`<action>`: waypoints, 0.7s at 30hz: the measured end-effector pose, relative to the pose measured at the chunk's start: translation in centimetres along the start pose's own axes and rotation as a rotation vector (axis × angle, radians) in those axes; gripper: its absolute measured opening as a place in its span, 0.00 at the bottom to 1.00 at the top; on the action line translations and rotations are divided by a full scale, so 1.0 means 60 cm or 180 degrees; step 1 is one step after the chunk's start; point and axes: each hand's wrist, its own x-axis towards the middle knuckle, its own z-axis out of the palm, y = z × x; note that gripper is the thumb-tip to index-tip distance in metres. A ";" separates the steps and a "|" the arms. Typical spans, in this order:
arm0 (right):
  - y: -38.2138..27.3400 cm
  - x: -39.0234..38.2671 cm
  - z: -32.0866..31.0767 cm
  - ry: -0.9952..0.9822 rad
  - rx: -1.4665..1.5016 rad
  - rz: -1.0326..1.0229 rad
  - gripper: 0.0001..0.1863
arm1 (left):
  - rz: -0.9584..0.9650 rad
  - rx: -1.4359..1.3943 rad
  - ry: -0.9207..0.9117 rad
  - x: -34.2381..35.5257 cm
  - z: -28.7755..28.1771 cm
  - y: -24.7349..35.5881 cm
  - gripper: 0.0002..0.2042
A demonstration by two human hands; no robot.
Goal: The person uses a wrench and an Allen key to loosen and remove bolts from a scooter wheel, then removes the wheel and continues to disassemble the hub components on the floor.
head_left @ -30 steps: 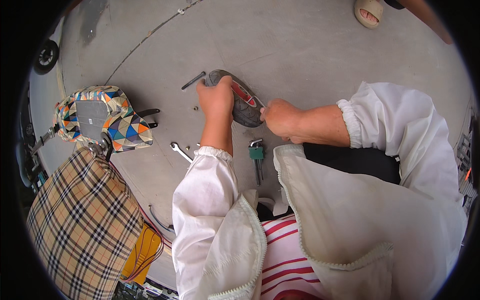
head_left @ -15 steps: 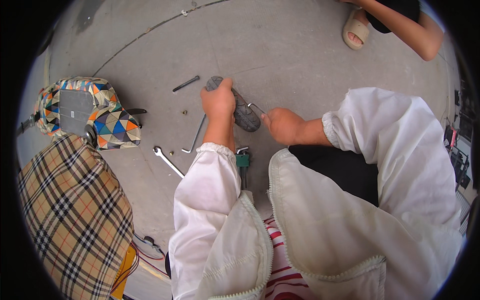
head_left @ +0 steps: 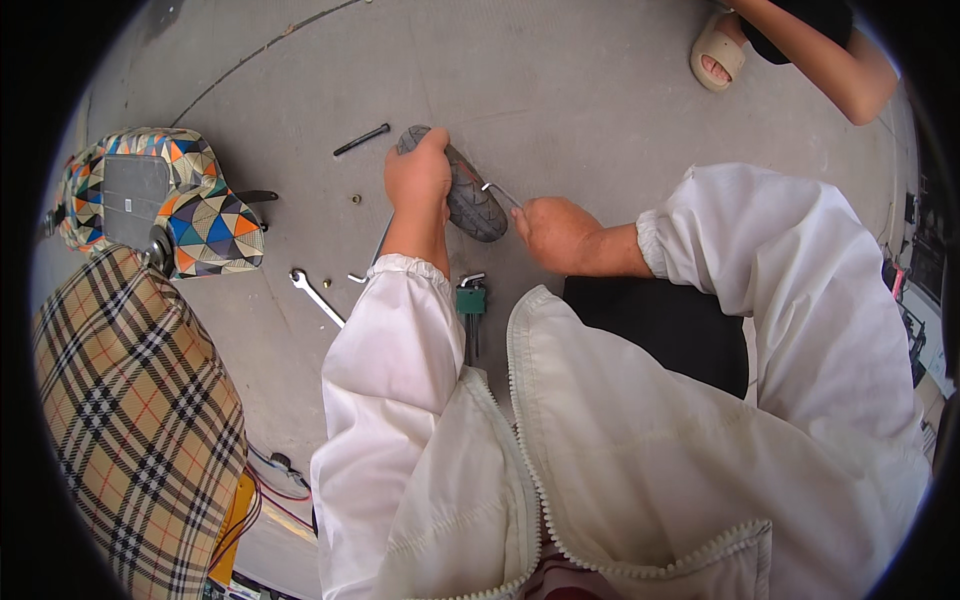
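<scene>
My left hand (head_left: 418, 178) is wrapped round a small black tyred wheel (head_left: 474, 203), tilted over the floor. At the wheel's right side, my right hand (head_left: 562, 233) grips a bent metal hex key (head_left: 503, 191); its short end meets the wheel near the middle, though the exact contact point is too small to make out. Just below the wheel lies a green holder of hex keys (head_left: 471, 300). Partly hidden by my left forearm, a long L-shaped hex key (head_left: 381, 245) rests on the floor.
Left of my arms lie a dark bolt (head_left: 362, 139), a small brass-coloured nut (head_left: 356, 199) and an open-ended wrench (head_left: 316, 297). A patterned padded seat (head_left: 213, 205) and a checked cloth cover (head_left: 140, 400) stand at the left. Another person's sandalled foot (head_left: 718, 58) and arm are at the upper right.
The whole scene has shifted slightly left and up in the picture as the view moved. Both hands keep their grip on the wheel and the hex key.
</scene>
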 end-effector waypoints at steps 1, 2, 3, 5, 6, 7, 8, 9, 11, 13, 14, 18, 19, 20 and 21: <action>0.003 0.002 0.001 0.0086 -0.0016 0.0076 0.25 | -0.0063 -0.0262 -0.0069 -0.031 0.010 0.011 0.26; 0.006 0.003 0.003 -0.0006 -0.0032 0.0111 0.25 | 0.0065 -0.0100 0.0065 -0.021 0.012 0.001 0.25; 0.000 -0.001 -0.004 -0.0091 -0.0084 0.0118 0.25 | 0.0210 0.0020 0.0215 -0.008 0.010 -0.016 0.25; -0.008 -0.006 -0.018 -0.0164 -0.0163 0.0034 0.25 | 0.0170 -0.0020 0.0266 0.015 -0.004 -0.020 0.23; -0.014 -0.004 -0.007 -0.0176 -0.0121 -0.0024 0.25 | 0.0100 -0.0170 0.0151 0.018 -0.012 -0.022 0.23; -0.018 -0.003 0.000 -0.0191 -0.0078 -0.0085 0.24 | 0.0028 -0.0321 0.0041 0.020 -0.018 -0.025 0.23; -0.016 -0.001 -0.001 -0.0158 -0.0058 -0.0119 0.24 | -0.0045 -0.0476 -0.0063 0.021 -0.023 -0.029 0.23; -0.009 0.000 -0.003 -0.0142 -0.0015 -0.0107 0.24 | -0.0156 -0.0425 -0.0090 0.000 -0.018 -0.016 0.23; -0.009 -0.007 -0.006 -0.0187 -0.0026 0.0008 0.25 | -0.0050 -0.0212 0.0232 -0.022 -0.003 -0.021 0.23; 0.014 -0.009 -0.005 -0.0071 -0.0157 0.0000 0.25 | 0.0050 -0.0190 0.0251 -0.033 0.011 -0.004 0.23; 0.030 -0.011 -0.002 -0.0019 -0.0232 0.0006 0.25 | 0.0048 -0.0237 0.0157 -0.037 0.015 -0.003 0.23; 0.004 -0.008 0.013 -0.0052 -0.0114 -0.0207 0.24 | 0.0150 -0.0267 0.0274 0.005 -0.013 -0.034 0.23; -0.002 -0.009 0.003 -0.0121 -0.0139 -0.0161 0.24 | 0.0148 -0.0255 0.0256 -0.003 -0.014 -0.031 0.24; -0.002 -0.008 0.003 -0.0192 -0.0164 -0.0118 0.24 | 0.0145 -0.0245 0.0242 -0.009 -0.015 -0.027 0.24; 0.007 -0.005 0.011 -0.0079 -0.0126 -0.0126 0.24 | -0.0036 -0.0678 -0.0035 -0.018 -0.014 -0.006 0.28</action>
